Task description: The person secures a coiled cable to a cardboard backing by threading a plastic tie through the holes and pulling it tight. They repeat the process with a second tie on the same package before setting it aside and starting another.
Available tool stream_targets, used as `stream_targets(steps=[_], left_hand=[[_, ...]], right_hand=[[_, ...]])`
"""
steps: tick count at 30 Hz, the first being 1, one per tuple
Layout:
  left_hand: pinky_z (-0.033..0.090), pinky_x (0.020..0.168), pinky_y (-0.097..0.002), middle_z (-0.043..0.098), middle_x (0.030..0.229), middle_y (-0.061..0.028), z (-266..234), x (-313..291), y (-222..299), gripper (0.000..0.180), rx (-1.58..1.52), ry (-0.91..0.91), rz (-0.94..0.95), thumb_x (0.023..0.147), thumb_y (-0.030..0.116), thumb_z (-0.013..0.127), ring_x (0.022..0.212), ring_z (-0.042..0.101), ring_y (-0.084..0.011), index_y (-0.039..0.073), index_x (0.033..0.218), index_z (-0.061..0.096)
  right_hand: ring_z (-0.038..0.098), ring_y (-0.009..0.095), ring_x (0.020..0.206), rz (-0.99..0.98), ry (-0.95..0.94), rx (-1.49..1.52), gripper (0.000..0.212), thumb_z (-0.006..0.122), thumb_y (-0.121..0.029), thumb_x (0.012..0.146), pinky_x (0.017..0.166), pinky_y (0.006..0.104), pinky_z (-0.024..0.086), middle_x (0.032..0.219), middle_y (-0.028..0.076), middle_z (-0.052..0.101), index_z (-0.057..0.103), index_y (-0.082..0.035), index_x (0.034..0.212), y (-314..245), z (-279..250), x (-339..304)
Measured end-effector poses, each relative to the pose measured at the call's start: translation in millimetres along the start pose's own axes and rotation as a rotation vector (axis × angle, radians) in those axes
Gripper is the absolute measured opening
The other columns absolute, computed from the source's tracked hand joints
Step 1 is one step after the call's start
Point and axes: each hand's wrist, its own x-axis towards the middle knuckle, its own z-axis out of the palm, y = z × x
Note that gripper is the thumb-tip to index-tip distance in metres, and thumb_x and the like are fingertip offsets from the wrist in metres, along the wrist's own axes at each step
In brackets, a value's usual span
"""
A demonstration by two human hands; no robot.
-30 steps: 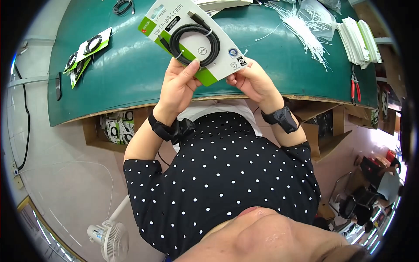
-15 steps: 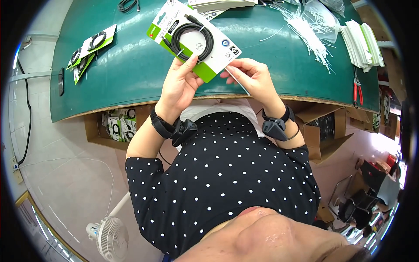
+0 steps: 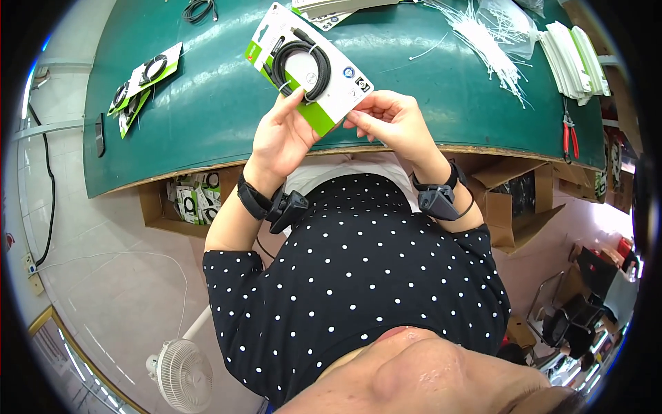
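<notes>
Your left hand (image 3: 283, 141) pinches a flat card (image 3: 340, 95) bearing round-coiled black cable (image 3: 323, 72); your right hand (image 3: 394, 123) curls by its corner, grip unclear.

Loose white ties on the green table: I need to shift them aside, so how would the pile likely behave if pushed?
The pile of white ties would probably spread rather than slide as one block, since the thin ties fan out loosely. Some may snag on each other, because they cross and overlap. Each is likely light, being so slender.
</notes>
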Motion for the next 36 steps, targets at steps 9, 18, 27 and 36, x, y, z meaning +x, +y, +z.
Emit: stream_targets(steps=[9,18,27,36], left_hand=[[0.040,0.101,-0.0492,0.056,0.121,-0.0165,-2.9,1.6,3.2,0.035,-0.231,-0.128,-0.212,0.093,0.016,0.041,0.116,0.052,-0.0296,-0.002,0.122,0.048],[0.039,0.103,-0.0523,0.055,0.123,-0.0191,-9.6,3.0,0.3,0.041,-0.346,-0.193,-0.232,0.088,0.016,0.042,0.116,0.052,-0.0339,-0.003,0.124,0.045],[0.039,0.102,-0.0514,0.059,0.115,-0.0175,-16.2,3.7,-1.2,0.027,-0.297,-0.095,-0.228,0.088,0.016,0.042,0.116,0.052,-0.0313,0.001,0.103,0.058],[0.036,0.105,-0.0480,0.058,0.119,-0.0156,-13.5,7.9,-1.3,0.028,-0.230,-0.238,-0.141,0.091,0.018,0.043,0.120,0.049,-0.0301,0.001,0.108,0.057]], right_hand=[[0.059,0.005,0.071,-0.228,0.098,-0.195,0.015,0.067,-0.004,0.084,0.060,0.0180,0.047,0.086,0.005,0.067,0.065,0.003,0.097,6.8,6.0,-4.0],[0.058,0.005,0.069,-0.381,0.107,-0.418,0.012,0.066,-0.002,0.082,0.058,0.0190,0.045,0.084,0.004,0.067,0.067,0.002,0.093,-0.2,8.7,-7.2],[0.058,0.012,0.062,-0.648,0.187,-0.619,0.009,0.067,-0.002,0.077,0.054,0.0236,0.044,0.076,0.005,0.065,0.067,-0.001,0.086,-1.8,22.0,-6.0],[0.058,0.016,0.062,-0.772,0.231,-0.726,0.009,0.067,-0.001,0.075,0.054,0.0269,0.045,0.074,0.006,0.063,0.064,-0.002,0.084,-3.9,27.1,0.8]])
